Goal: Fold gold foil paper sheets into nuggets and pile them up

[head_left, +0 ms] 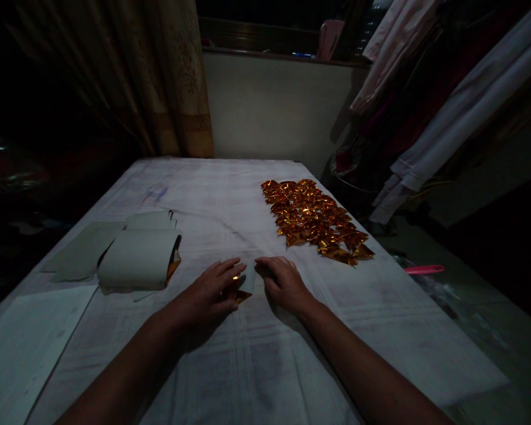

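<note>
My left hand [215,289] and my right hand [282,282] lie close together on the white-covered table [256,354]. Between them sits a small piece of gold foil paper [243,286], white on its back, partly folded. The left fingers press on its gold side and the right fingertips touch its white edge. A spread of several folded gold foil triangles [316,221] lies ahead on the right. A curled stack of foil sheets [139,257], grey side up with a gold edge showing, sits to the left.
Flat grey sheets [82,251] lie left of the stack, and a pale sheet [22,348] covers the near left corner. A curtain [168,77] hangs behind, clothes [446,106] hang at right. A pink object [425,270] lies on the floor beside the table.
</note>
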Demonstrator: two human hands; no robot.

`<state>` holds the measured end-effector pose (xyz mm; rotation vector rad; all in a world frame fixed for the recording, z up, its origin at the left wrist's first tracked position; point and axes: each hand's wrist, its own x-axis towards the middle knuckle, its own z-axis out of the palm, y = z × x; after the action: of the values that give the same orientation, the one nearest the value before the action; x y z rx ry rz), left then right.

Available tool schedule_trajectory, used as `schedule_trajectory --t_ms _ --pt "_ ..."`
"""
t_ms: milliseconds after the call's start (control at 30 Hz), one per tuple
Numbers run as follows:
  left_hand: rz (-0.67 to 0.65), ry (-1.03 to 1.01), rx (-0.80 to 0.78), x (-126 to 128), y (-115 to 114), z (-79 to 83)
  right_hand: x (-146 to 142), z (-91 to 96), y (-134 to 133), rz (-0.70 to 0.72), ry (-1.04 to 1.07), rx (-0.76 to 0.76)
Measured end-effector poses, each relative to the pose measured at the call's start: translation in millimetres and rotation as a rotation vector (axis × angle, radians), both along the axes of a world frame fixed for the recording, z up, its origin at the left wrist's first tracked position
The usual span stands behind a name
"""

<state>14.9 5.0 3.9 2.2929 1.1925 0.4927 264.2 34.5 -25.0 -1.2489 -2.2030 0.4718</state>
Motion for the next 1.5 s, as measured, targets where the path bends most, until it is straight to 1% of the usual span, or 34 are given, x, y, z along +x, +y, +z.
schedule_trajectory --t_ms 133,333,400,467,633,767,900,1033,1133,1233,1367,1500 --pt "0.102 0.026 0.029 0.7 0.5 2.6 -1.4 3.3 5.1 0.003 -0.026 -0.012" --pt "0.036 0.050 0.037 3.1 -2.3 11.1 -8.1 18.7 18.6 0.070 -0.093 -0.144" --pt "0.030 0.054 0.028 -0.4 -2.2 10.7 -9.2 20.7 18.8 0.076 -0.101 -0.175" --pt "0.019 0.050 0.016 -5.2 -1.5 9.0 -9.1 19.5 16.7 0.073 -0.090 -0.175" --pt "-0.023 0.039 -0.022 -13.0 -0.3 5.1 -10.1 9.4 10.9 0.093 -0.007 -0.104" --pt "-0.022 0.050 -0.013 -12.0 -2.6 1.8 -14.9 4.2 11.5 0.110 -0.005 0.014" --pt "-0.004 0.082 0.026 -9.6 -4.4 -1.2 -14.6 8.2 11.5 0.135 -0.057 0.175" --pt "0.015 0.109 0.125 -7.7 -3.4 -1.9 -11.7 17.7 1.1 0.265 -0.071 0.314" --pt "0.037 0.105 0.236 -3.5 -3.2 0.4 -11.9 21.8 -11.1 0.361 -0.096 0.290" --pt "0.065 0.110 0.317 4.8 -6.9 4.5 -11.4 21.8 -21.1 0.402 -0.091 0.278" --pt "0.059 0.212 0.375 16.9 -20.8 6.6 -3.7 18.1 -28.0 0.434 -0.006 0.282" --pt "0.048 0.257 0.407 24.8 -36.9 7.7 8.0 12.9 -29.1 0.438 0.056 0.224"
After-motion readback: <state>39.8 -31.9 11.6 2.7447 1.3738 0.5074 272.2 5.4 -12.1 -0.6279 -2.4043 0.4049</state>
